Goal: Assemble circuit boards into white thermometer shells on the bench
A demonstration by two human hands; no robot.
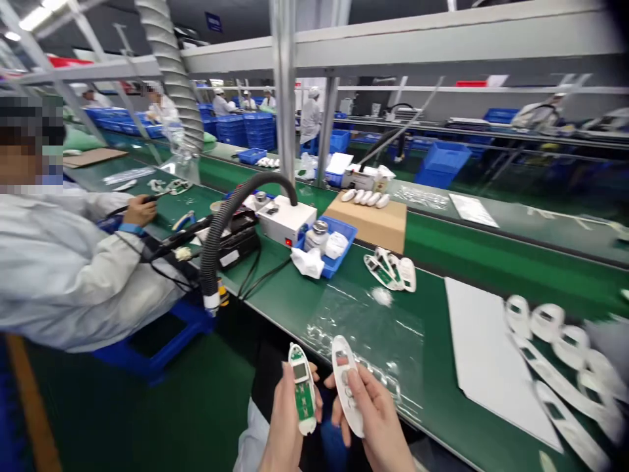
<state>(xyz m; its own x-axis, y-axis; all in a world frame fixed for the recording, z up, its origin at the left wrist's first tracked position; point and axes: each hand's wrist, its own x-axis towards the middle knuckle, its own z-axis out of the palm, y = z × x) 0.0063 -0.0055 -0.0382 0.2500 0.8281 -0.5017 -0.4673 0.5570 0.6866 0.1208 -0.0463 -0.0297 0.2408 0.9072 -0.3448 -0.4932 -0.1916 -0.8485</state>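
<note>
My left hand (284, 419) grips a white plastic housing half with a green circuit board (304, 398) set in it; a small dark display sits near the board's upper end. In my right hand (376, 413) is a long oval white cover (344, 373) with a window opening and round button shapes, the thumb lying across its face. The two parts are held side by side, apart, just off the bench's front edge. Beyond them a clear plastic sheet (368, 334) lies on the green bench. My fingers partly hide both parts.
Several white housings lie on the right (545, 321) beside a white board (491, 354). More parts with circuit boards (390, 270) rest farther back, near a blue tray (339, 262) and a cardboard box (368, 219). A black hose (216, 242) arches at left, beside a co-worker's hand (141, 211).
</note>
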